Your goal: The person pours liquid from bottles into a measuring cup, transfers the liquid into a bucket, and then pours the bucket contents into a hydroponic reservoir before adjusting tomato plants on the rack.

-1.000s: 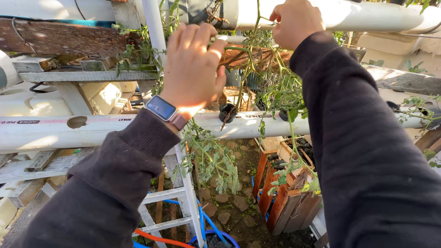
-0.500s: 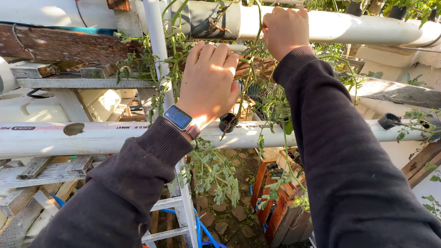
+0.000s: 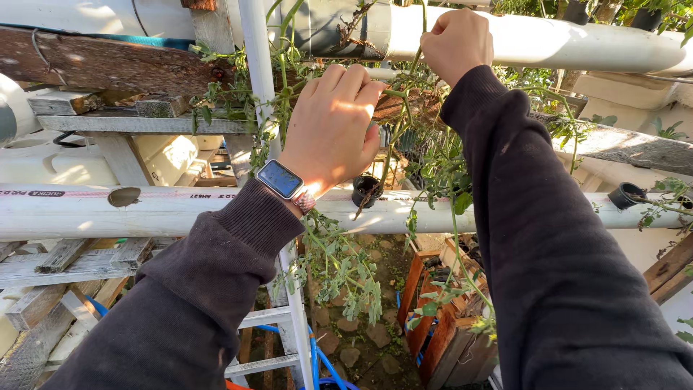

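**Two hands up among the vines**

Up between two white pipes, both hands are raised into a tangle of green stems. The right hand (image 3: 456,42) is closed in a fist around a thin stem (image 3: 413,68) just in front of the upper pipe (image 3: 577,43). The left hand (image 3: 333,126) sits lower and to the side, fingers together and curled over the stems; whether it actually grips one I cannot tell, since its back faces me. The two hands are near each other but not touching.

On the left wrist is one watch (image 3: 283,180) with a dark square face. Both arms wear dark sleeves.

Below the hands runs the lower pipe (image 3: 166,209), with one open round hole at the left and two black cups, one (image 3: 366,189) just under the left hand, one (image 3: 625,195) far to the right. Leafy stems hang down past this pipe. One white upright post (image 3: 258,65) stands behind the left hand. Weathered planks (image 3: 108,65) lie to the left, and one wooden crate (image 3: 433,318) sits on the stony ground, beside blue hose (image 3: 317,354).
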